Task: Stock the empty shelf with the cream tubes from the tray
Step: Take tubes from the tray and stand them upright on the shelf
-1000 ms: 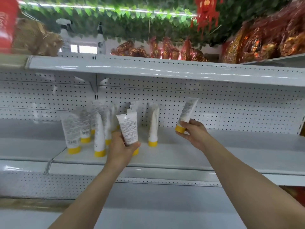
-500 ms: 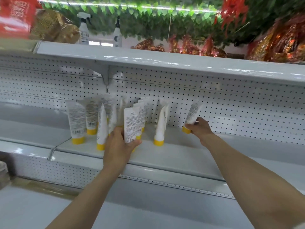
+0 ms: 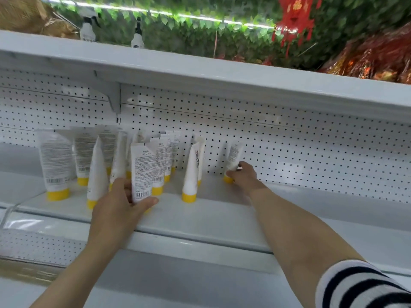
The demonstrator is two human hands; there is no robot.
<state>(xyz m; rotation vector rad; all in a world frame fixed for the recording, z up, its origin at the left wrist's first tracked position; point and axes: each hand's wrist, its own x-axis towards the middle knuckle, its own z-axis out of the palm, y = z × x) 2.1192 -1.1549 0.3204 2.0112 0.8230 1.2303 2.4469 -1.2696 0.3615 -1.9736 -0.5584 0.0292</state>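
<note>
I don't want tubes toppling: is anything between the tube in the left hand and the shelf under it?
Nothing visible. The left hand holds its tube over bare shelf at the front edge; other tubes stand close behind and left of it, not beneath.

1. The cream tube (image 3: 142, 172) in the left hand (image 3: 117, 207): a short heading, dense fine print and a barcode low down, all too blurred to read.
2. The lone tube (image 3: 193, 167) beside it: red brush characters down its side, illegible.
3. The rear tube (image 3: 233, 155) in the right hand (image 3: 244, 176): grey fine print, unreadable.
4. The red ornament (image 3: 295, 16) overhead: gold characters, blurred.
</note>
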